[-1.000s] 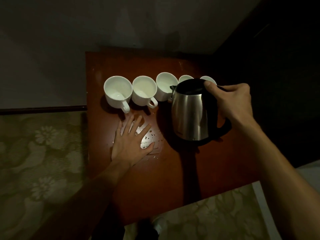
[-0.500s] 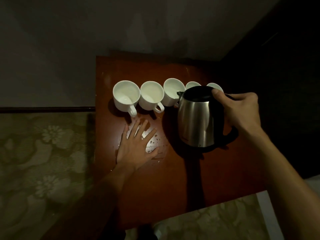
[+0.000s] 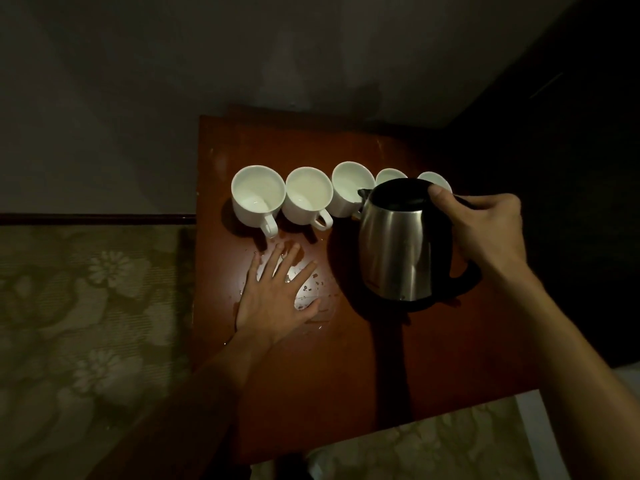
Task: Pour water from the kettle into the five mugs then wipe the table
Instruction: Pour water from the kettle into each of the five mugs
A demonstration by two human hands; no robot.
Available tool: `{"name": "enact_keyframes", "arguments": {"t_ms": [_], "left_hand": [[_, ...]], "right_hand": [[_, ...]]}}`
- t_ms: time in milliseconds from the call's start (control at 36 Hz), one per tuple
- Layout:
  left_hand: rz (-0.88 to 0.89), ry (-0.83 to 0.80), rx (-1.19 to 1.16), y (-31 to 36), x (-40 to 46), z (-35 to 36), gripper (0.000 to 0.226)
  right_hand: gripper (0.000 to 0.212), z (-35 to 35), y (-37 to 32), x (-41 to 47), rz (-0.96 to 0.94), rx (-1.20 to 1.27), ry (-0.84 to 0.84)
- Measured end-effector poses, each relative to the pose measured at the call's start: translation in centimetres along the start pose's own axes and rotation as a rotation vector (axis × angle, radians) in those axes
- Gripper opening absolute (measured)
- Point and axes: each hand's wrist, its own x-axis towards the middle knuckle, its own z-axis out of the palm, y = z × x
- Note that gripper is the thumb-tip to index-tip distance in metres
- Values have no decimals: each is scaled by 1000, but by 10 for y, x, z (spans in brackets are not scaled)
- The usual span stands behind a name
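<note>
Head view: at centre right of the frame the right hand (image 3: 485,230) grips the black handle of a brushed stainless-steel electric kettle with a black lid (image 3: 398,244), thumb laid over the lid's edge. The kettle leans left, its black spout at the rim of the 3rd mug from the left in a row of 5 white ceramic mugs (image 3: 306,195) across the upper middle of the frame; whether its base is touching the bench cannot be told. The 2 right-hand mugs are largely hidden behind the kettle. The left hand (image 3: 277,296) lies flat, fingers spread and straight, on the reddish-brown wooden bench (image 3: 346,393) at centre left, amid scattered water droplets (image 3: 308,289) just below the mugs.

The kettle is rigid and likely heavy with water, its polished steel wall slick and possibly hot, so the moulded handle looks the one sound hold, with the thumb steadying the tilt. The mugs are light, hard and breakable, standing almost rim to rim, so a nudge from the spout could shift them. The wet bench looks slippery under the palm.
</note>
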Motion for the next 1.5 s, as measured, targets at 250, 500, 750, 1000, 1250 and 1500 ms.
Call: {"name": "enact_keyframes", "arguments": {"t_ms": [250,500,750,1000,1250,1500], "left_hand": [[3,16,-4,1,0,-1,70],[-2,-5,6,1,1,-1,71],[-5,-1,8,1,1,-1,72],[2,11,-8,0,1,0,71],[-4,-1,3,1,1,-1,72],[0,5,7,1,0,0,71]], "right_hand": [[44,0,0,-1,-12,-16,10],[45,1,-1,-2,-11,-15,18],[49,2,0,-1,-8,-9,26],[43,1,-2,-3,-5,-21,23],[49,1,0,-2,-9,-40,42],[54,1,0,0,-2,-36,44]]}}
